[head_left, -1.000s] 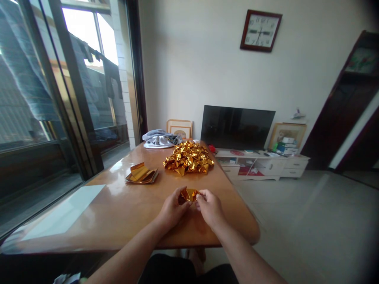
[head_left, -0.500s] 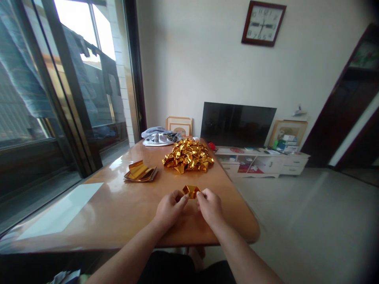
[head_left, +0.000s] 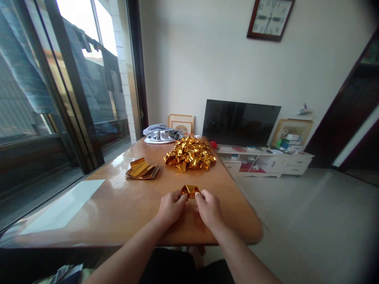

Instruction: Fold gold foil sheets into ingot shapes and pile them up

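Between my two hands is a folded piece of gold foil paper (head_left: 190, 191), shiny and boat-like, just above the wooden table (head_left: 118, 213). My left hand (head_left: 172, 205) pinches its left end between thumb and fingers. At the opposite end, my right hand (head_left: 209, 205) closes on the right tip the same way. Beyond them rises a heap of folded gold foil pieces (head_left: 191, 154). Left of the heap lies a stack of flat gold paper sheets (head_left: 142, 170), the top one partly lifted. My fingers cover both ends of the held piece.
A pale sheet (head_left: 63, 207) lies on the table's left side. Folded clothes (head_left: 161, 134) sit at the far end. Behind stand a television (head_left: 241, 122) and a low white cabinet (head_left: 274, 162). A glass sliding door (head_left: 74, 86) runs along the left.
My hands keep their hold on the gold foil piece, and the fingers have shifted slightly at its ends. The whole view has turned a little to the left and down.
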Demonstrator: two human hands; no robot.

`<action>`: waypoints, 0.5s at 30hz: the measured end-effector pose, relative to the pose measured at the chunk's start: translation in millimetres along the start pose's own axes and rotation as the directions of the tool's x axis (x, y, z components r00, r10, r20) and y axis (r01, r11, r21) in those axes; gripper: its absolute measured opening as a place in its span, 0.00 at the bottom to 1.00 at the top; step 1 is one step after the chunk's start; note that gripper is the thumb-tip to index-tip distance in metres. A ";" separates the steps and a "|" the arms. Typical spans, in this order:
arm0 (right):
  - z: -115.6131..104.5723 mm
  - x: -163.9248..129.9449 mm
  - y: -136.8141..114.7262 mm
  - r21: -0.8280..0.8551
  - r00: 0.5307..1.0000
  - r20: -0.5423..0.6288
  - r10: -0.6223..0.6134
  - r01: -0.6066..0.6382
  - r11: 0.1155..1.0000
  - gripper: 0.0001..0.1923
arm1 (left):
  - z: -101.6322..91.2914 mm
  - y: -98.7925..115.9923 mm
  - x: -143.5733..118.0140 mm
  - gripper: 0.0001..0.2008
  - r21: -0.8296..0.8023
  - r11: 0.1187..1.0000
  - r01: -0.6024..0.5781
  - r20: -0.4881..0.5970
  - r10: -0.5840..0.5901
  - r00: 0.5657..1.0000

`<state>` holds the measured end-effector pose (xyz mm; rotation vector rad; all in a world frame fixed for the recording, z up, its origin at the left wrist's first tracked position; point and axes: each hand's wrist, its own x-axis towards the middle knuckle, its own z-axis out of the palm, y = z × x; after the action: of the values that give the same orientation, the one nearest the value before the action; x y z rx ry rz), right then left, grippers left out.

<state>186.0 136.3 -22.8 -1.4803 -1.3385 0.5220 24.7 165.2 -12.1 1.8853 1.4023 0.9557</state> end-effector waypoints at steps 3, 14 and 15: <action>0.6 0.0 -1.2 -0.004 1.000 0.002 0.002 -0.002 1.000 0.17 | 0.7 -1.1 1.0 0.15 0.031 0.999 -0.018 0.010 0.017 1.000; -0.1 2.6 5.2 0.020 0.999 0.036 -0.007 0.006 1.000 0.19 | 0.3 -0.3 1.3 0.13 0.065 0.998 -0.025 -0.007 0.026 1.000; -1.5 4.2 5.3 0.026 0.999 0.043 -0.011 0.010 1.000 0.19 | -0.5 0.2 2.1 0.13 0.066 0.998 -0.007 -0.012 0.008 1.000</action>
<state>191.0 140.4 -25.7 -1.4480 -1.3673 0.5649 24.8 167.2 -11.2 1.9377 1.4511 0.9364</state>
